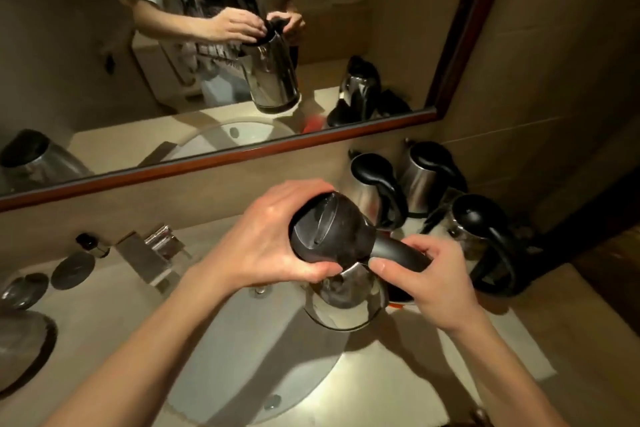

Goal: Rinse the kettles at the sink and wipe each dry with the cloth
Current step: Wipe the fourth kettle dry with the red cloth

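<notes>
1. Both forearms reach in from the bottom edge, and the hands meet on one steel kettle (346, 302) held above the sink (242, 340).
2. Left hand (273, 239) wraps over the black lid (329, 229), with the fingers curled round its far rim and the thumb under its near edge.
3. Right hand (436, 274) grips the black handle (398, 253), thumb on top.
4. Held kettle leans with its top toward the mirror (242, 45) and its base toward the person; its handle points right.
5. Three more kettles (377, 191) (429, 177) (485, 236) crowd the counter (554, 315) at the right, close beside the right hand, against the wall.
6. Faucet (145, 253) stands to the left behind the basin, apart from the left hand.
7. Open counter lies near right of the basin; another kettle (20, 347) lies at the left edge.
</notes>
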A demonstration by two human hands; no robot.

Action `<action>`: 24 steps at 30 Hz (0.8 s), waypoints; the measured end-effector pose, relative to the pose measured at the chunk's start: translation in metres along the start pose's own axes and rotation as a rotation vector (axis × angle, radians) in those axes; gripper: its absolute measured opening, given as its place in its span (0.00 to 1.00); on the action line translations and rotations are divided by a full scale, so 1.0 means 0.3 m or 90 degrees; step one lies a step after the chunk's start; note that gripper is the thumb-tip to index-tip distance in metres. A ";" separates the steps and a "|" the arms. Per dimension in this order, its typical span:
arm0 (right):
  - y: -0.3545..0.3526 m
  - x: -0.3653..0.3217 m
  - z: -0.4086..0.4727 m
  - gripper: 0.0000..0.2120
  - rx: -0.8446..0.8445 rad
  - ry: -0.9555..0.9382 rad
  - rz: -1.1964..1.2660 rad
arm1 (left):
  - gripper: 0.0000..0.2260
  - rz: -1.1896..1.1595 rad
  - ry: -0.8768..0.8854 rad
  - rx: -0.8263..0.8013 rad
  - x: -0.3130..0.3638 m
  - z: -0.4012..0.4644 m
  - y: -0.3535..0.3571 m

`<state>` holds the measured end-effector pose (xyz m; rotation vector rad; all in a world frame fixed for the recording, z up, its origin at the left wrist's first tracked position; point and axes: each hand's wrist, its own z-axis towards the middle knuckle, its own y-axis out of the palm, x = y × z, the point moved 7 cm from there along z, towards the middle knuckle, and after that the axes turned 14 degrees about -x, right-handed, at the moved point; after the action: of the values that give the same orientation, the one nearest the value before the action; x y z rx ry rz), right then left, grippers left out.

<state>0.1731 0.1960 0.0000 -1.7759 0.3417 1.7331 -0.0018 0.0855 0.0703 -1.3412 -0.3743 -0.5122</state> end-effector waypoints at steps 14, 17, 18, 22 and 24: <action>-0.356 0.108 -0.236 0.08 0.160 0.004 0.074 | 0.35 -0.198 -0.068 -0.156 0.132 0.277 0.387; -0.394 0.152 -0.281 0.11 0.191 0.034 0.072 | 0.38 -0.123 -0.053 -0.227 0.159 0.340 0.429; -0.405 0.165 -0.290 0.12 0.195 0.045 0.072 | 0.38 -0.095 -0.046 -0.256 0.165 0.359 0.438; -0.441 0.192 -0.313 0.14 0.200 0.065 0.097 | 0.29 -0.200 -0.026 -0.210 0.153 0.407 0.444; -0.467 0.222 -0.330 0.12 0.214 0.093 0.116 | 0.24 -0.347 -0.075 -0.015 0.062 0.394 0.422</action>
<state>0.3417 0.2613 -0.0352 -1.6666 0.8293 1.5572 0.0876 0.2173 -0.0007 -1.2901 -0.8438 -0.8908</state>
